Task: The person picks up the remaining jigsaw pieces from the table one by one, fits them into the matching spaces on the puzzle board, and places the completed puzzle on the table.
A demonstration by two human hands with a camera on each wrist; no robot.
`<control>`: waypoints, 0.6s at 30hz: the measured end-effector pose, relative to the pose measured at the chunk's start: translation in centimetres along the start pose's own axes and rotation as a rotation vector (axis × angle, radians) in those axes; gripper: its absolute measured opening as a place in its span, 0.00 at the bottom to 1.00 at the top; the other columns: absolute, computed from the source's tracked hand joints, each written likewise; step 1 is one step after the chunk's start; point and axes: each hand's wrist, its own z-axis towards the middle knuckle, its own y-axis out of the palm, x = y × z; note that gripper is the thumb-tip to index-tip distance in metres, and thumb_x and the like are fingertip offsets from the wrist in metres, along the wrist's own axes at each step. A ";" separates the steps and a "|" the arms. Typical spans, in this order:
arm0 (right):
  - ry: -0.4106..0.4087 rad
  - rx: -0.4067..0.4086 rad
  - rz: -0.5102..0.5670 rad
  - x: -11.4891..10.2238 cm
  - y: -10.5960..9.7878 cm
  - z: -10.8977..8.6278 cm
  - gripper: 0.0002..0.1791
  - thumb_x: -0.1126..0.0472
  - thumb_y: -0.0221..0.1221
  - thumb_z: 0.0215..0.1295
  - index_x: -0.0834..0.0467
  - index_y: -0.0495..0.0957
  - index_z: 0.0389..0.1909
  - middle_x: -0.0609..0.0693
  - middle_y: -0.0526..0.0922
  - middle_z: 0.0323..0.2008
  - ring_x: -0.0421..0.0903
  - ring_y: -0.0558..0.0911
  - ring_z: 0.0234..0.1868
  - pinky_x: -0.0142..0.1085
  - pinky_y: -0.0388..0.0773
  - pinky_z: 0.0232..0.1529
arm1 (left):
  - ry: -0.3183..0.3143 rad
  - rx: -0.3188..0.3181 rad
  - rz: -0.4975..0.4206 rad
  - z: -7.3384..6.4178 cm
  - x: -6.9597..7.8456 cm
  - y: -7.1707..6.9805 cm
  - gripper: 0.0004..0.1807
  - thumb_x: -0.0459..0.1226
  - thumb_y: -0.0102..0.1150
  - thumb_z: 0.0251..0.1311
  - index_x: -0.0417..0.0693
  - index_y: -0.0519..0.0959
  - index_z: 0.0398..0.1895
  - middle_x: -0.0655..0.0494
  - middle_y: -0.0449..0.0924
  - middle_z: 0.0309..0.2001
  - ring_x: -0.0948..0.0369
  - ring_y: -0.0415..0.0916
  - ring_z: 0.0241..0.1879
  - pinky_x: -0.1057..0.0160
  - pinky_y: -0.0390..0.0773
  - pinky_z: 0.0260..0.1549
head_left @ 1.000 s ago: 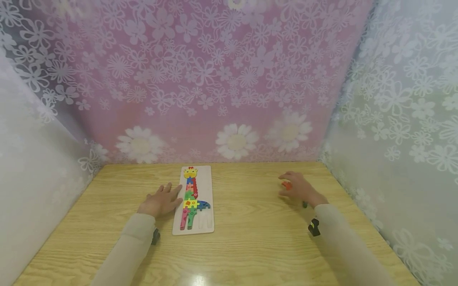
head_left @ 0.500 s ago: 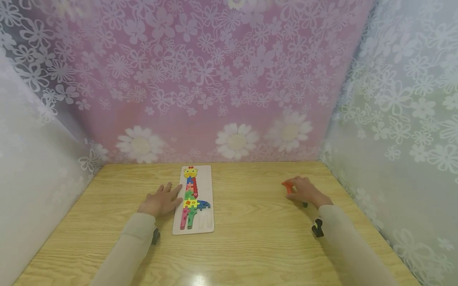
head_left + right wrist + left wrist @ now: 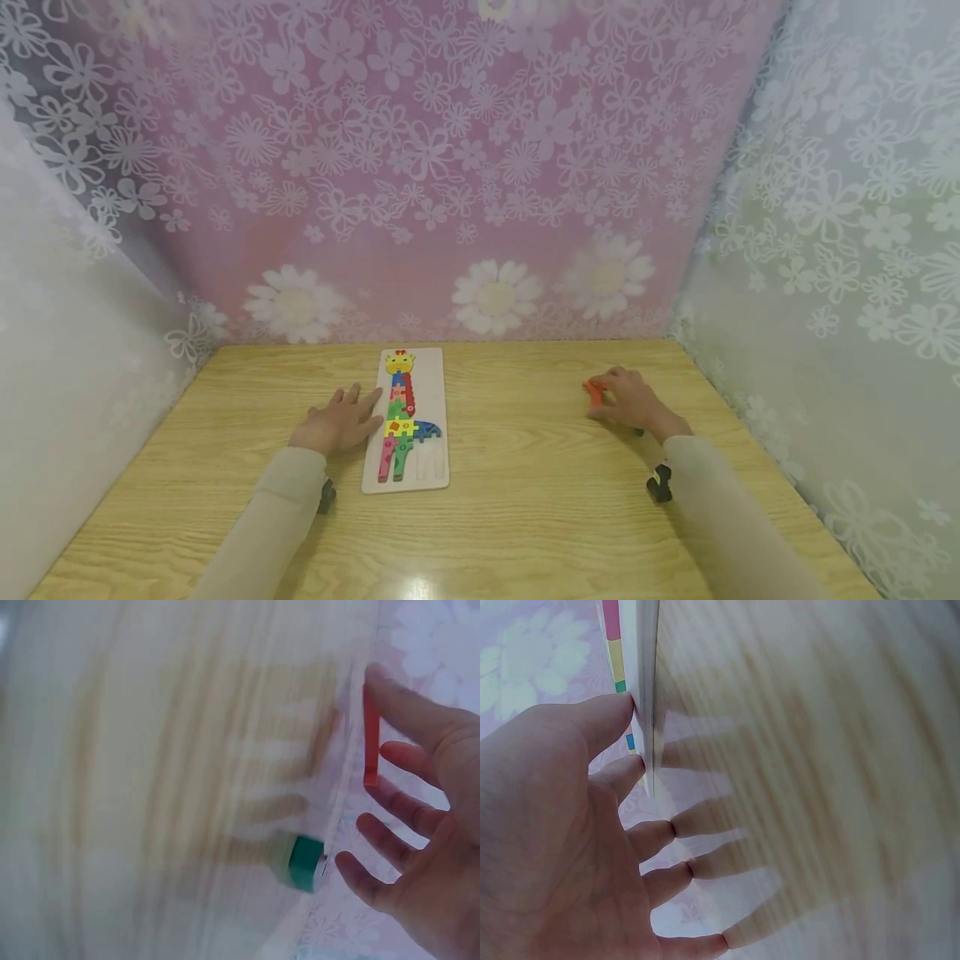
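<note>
- Orange puzzle piece [image 3: 371, 739]: pinched by the right hand [image 3: 633, 400] over the table's [image 3: 517, 517] right side; its thin edge could slip.
- Left hand [image 3: 337, 423]: fingers spread, touching the giraffe puzzle board's [image 3: 430, 379] edge; a stray push might shift it.

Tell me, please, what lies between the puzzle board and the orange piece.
The head view shows only bare table between the puzzle board and the orange piece in the right hand.

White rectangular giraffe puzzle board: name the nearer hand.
Left: the left hand touches the board at its left edge; the right hand is well apart, off to its right.
</note>
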 end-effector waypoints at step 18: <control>-0.127 0.138 0.180 -6.2 1.0 1.7 0.31 0.54 0.78 0.53 0.62 0.84 0.57 0.59 0.83 0.50 0.62 0.79 0.53 0.66 0.73 0.58 | -0.006 -0.006 -0.005 0.1 0.0 0.0 0.37 0.58 0.41 0.78 0.56 0.52 0.84 0.35 0.46 0.83 0.30 0.43 0.80 0.16 0.50 0.67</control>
